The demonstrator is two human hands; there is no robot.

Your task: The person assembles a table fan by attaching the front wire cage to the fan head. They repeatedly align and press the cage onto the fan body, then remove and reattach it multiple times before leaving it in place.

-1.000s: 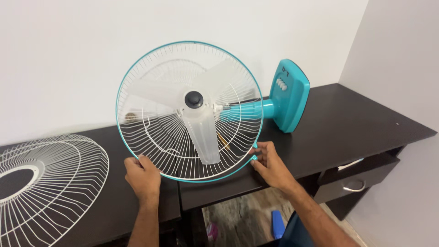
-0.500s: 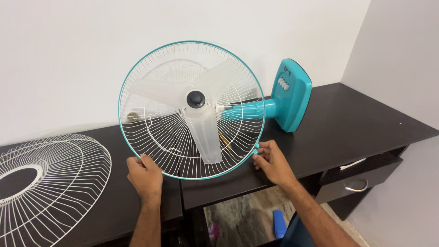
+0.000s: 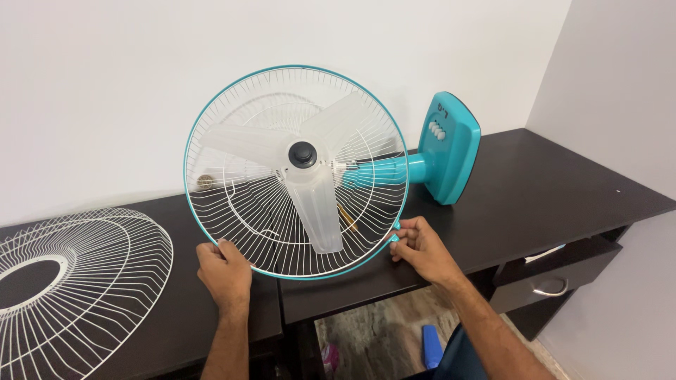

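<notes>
Fan (image 3: pixel 303 172) is lying sideways on the dark counter (image 3: pixel 549 190), its round guard (image 3: pixel 232 204) facing the camera with a teal rim and white wires. Three translucent blades (image 3: pixel 313 211) are showing inside, around a black hub cap (image 3: pixel 302 153). Teal neck and base (image 3: pixel 451 144) are sticking out to the right behind the guard, the base standing on edge.

Left hand (image 3: pixel 224 273) is gripping the rim at lower left, fingers curled over it. Right hand (image 3: pixel 421 248) is pinching a small teal clip (image 3: pixel 395 236) on the rim at lower right, fingers pressed together; fingertips are partly hiding the clip.

Loose white grille (image 3: pixel 77 281) is lying flat on the counter at far left, cut off by the frame edge. A small round thing behind the guard at left is too blurred by wires to make out.

Drawer (image 3: pixel 549 278) under the counter at right is standing partly open, something pale showing inside, hard to identify. Blue object (image 3: pixel 430 345) is lying on the floor below, partly hidden.
</notes>
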